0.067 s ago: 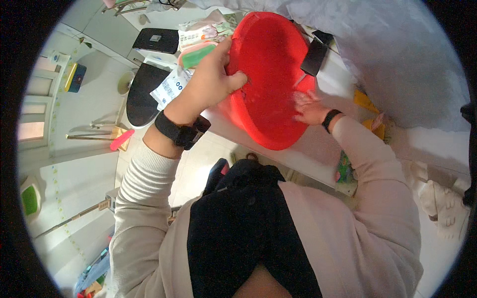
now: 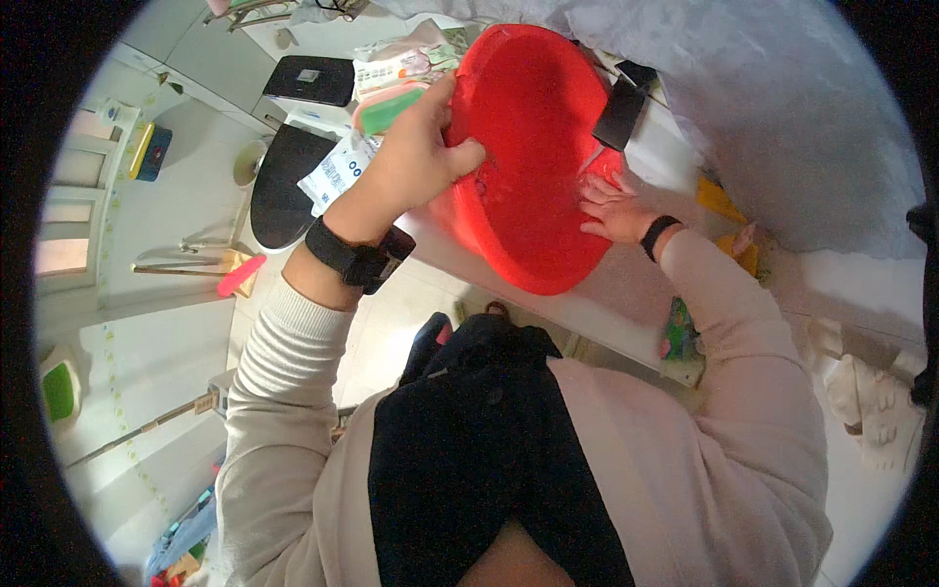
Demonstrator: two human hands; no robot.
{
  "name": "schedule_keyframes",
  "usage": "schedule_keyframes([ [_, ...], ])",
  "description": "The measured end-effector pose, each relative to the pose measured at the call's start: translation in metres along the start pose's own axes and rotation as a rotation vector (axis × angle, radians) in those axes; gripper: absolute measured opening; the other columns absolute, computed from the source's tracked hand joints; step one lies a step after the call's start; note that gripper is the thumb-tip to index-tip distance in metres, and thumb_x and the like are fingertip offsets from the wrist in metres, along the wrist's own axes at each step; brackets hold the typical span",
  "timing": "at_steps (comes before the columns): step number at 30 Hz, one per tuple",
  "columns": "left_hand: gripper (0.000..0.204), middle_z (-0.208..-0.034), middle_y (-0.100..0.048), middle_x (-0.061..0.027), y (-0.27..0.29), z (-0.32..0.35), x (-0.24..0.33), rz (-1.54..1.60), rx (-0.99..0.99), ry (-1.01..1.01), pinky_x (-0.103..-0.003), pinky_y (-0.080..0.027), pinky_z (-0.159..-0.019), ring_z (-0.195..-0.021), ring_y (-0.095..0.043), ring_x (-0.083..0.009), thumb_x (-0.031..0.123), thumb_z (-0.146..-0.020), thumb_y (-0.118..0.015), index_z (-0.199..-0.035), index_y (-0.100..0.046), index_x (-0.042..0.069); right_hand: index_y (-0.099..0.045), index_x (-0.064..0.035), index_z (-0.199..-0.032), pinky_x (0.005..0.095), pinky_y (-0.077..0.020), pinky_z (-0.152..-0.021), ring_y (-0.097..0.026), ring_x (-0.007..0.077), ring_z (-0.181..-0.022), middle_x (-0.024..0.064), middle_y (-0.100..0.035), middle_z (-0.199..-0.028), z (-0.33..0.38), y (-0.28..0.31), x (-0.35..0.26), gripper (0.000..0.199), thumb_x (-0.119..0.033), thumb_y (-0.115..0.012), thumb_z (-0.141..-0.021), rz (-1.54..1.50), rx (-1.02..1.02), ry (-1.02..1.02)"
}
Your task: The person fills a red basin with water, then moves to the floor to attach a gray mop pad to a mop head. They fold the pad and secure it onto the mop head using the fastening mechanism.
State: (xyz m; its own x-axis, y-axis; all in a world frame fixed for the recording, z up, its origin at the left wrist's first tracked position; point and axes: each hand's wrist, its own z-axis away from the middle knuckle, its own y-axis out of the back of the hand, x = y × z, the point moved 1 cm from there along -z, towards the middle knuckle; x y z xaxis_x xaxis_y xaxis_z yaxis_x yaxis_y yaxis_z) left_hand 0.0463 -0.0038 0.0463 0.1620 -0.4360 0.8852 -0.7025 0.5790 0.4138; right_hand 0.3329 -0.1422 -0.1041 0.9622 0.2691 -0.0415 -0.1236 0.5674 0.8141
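Note:
A red plastic basin (image 2: pixel 536 117) is tilted over a white sink counter (image 2: pixel 616 318). My left hand (image 2: pixel 421 152) grips its left rim, with the thumb over the inner side and the fingers behind the wall. On the right, my right hand (image 2: pixel 618 210) lies against the inner wall near the rim, fingers spread and stretched out, holding nothing. Just above those fingers is a black, block-shaped tap (image 2: pixel 618 112). A thin pale streak that looks like water runs from it into the basin.
Left of the basin stand a black-lidded toilet (image 2: pixel 289 186), a white packet (image 2: pixel 337 171) and a green-and-pink dish (image 2: pixel 391 108). Sheer whitish plastic or cloth (image 2: pixel 792 127) hangs at the upper right. Yellow items (image 2: pixel 729 210) lie beside my right forearm.
My right hand, smeared by motion before, now shows sharply and has shifted slightly on the basin's wall. My left hand keeps its hold on the rim.

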Motion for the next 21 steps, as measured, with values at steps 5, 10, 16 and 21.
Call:
schedule_keyframes([
  [5, 0.065, -0.09, -0.065, -0.0137, 0.009, 0.004, -0.003, -0.066, 0.021, 0.067, -0.027, -0.051, -0.063, -0.072, -0.062, -0.013, 0.0, -0.081, -0.064, -0.138, -0.031, -0.004, -0.051, -0.0075, -0.131, 0.0515, -0.0061, -0.114, -0.017, 0.0268, -0.142, 0.0102, -0.034, -0.148, 0.01, -0.017, -0.02, 0.066, -0.058, -0.03, -0.094, -0.088, 0.012, 0.012],
  [10, 0.067, -0.087, -0.062, -0.0187, -0.014, 0.036, 0.009, -0.202, 0.103, 0.037, -0.032, -0.051, -0.056, -0.068, -0.064, -0.0199, 0.021, -0.084, -0.072, -0.127, -0.026, -0.003, -0.059, -0.0057, -0.122, 0.0525, -0.0138, -0.112, -0.04, 0.0314, -0.13, 0.0155, -0.051, -0.133, 0.008, -0.038, -0.058, 0.062, -0.052, -0.027, -0.095, -0.291, -0.028, 0.046],
  [16, 0.062, -0.085, -0.059, -0.0343, -0.054, 0.081, 0.025, -0.337, 0.051, 0.209, -0.047, -0.051, -0.07, -0.084, -0.062, -0.0472, 0.025, -0.074, -0.075, -0.106, -0.034, -0.009, -0.059, -0.0034, -0.12, 0.0466, -0.0345, -0.104, -0.05, 0.0363, -0.119, 0.0236, -0.056, -0.123, 0.024, -0.019, -0.091, 0.061, -0.05, -0.027, -0.096, -0.561, 0.197, 0.009],
  [21, 0.052, -0.097, -0.06, -0.0281, -0.041, 0.055, 0.019, -0.23, 0.172, 0.17, -0.041, -0.049, -0.08, -0.094, -0.062, -0.0387, 0.01, -0.08, -0.063, -0.12, -0.034, -0.006, -0.047, -0.002, -0.132, 0.0396, -0.0352, -0.105, -0.05, 0.0362, -0.119, 0.0219, -0.052, -0.13, 0.045, 0.026, -0.107, 0.063, -0.051, -0.03, -0.097, -0.867, -0.078, -0.018],
])
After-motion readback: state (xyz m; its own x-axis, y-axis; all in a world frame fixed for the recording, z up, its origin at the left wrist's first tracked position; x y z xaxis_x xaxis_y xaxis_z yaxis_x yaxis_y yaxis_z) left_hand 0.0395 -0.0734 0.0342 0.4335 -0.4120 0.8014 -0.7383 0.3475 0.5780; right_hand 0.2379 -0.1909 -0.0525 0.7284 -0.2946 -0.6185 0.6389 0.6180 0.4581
